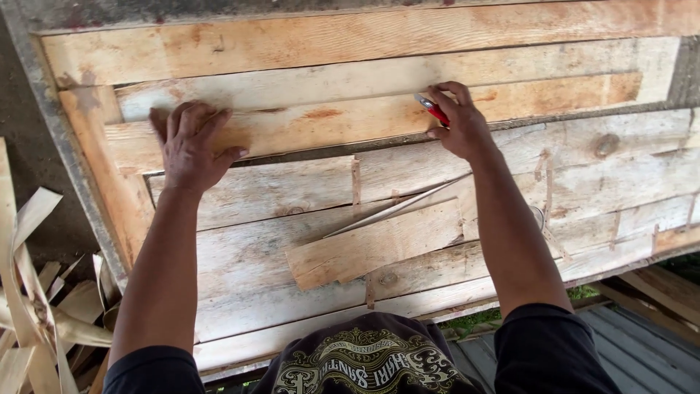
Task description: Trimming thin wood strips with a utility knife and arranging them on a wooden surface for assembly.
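We judge the red marker (433, 109) light, stiff and slick, best pinched near its tip. Our right hand (458, 124) has its grip narrowed around it, tip against the pale plank (350, 120). Our left hand (191, 146) lies flat, fingers spread, pressing that plank.

**Clearance around the loose short board**

The loose short board (375, 252) lies slantwise on the plank surface (598, 175) and blocks a flat sweep there. A thin strip (397, 208) leans just above it. Left of the board, the left hand (191, 146) presses flat on a plank; its forearm bars that side. Right of the board, the right hand (458, 120), gripping a red pencil (432, 109), and its forearm close that side. Between both arms, above the board, bare planks lie open. Far left of the board, curled wood offcuts (33, 314) crowd the edge.
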